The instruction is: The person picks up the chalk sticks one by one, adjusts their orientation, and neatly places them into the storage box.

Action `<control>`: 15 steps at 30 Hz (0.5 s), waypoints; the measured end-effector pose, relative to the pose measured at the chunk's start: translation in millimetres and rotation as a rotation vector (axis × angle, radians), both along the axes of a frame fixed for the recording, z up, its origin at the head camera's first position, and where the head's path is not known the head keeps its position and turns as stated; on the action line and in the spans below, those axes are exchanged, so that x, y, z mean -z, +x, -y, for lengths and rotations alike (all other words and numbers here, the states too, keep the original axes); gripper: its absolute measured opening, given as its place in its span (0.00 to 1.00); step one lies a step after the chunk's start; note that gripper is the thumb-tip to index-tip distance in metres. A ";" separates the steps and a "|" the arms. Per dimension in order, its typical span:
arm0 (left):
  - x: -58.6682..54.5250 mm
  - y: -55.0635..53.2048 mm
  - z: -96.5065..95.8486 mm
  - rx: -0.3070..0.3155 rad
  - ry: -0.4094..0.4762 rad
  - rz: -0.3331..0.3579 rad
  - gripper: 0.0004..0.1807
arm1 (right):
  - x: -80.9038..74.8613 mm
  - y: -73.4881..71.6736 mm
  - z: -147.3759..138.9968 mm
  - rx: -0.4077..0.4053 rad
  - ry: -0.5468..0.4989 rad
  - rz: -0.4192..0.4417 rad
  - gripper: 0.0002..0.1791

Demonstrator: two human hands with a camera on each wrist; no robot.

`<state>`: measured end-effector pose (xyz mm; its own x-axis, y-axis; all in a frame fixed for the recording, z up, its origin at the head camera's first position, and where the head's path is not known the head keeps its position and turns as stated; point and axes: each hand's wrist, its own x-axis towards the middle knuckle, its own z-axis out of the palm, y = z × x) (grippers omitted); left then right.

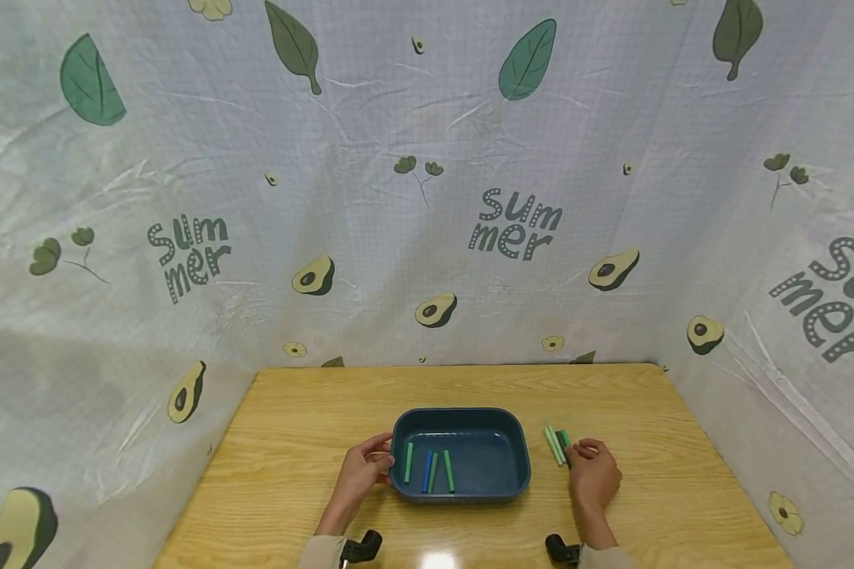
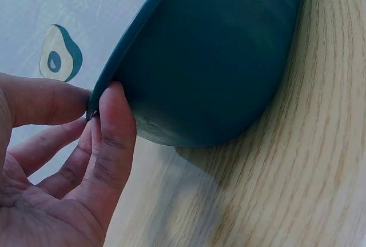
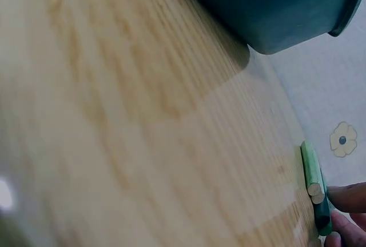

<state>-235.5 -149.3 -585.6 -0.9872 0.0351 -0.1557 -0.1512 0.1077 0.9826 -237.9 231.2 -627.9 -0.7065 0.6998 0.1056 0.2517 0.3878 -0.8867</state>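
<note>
A dark blue-green tray (image 1: 459,499) lies on the table. My left hand (image 1: 361,472) grips its left side, thumb and fingers pinching the rim (image 2: 108,75) in the left wrist view. Inside the tray's left half lie several short coloured sticks, among them a blue stick (image 1: 427,472) and a green stick (image 1: 449,471). To the right of the tray, my right hand (image 1: 595,478) pinches the near end of a green stick (image 1: 565,438) with curled fingers. Light green sticks (image 1: 553,445) and a dark green stick (image 3: 322,214) lie close against it, side by side.
The wooden table (image 1: 313,411) runs back to a printed cloth (image 1: 370,237) that hangs behind and along both sides. On each wrist sits a small black camera, such as the left camera (image 1: 364,545).
</note>
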 end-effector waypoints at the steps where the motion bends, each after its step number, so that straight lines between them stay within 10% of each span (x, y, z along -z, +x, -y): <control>1: -0.4 0.3 -0.2 -0.003 0.000 0.000 0.25 | 0.7 -0.5 0.3 0.000 0.010 0.000 0.11; 15: -0.9 -0.3 0.5 -0.003 0.033 -0.016 0.26 | -0.4 -3.0 0.7 -0.002 0.066 0.051 0.10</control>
<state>-235.8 -149.8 -584.7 -0.9897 0.0366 -0.1383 -0.1353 0.0748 0.9880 -240.9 230.5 -627.6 -0.7136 0.6910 0.1152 0.2950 0.4456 -0.8452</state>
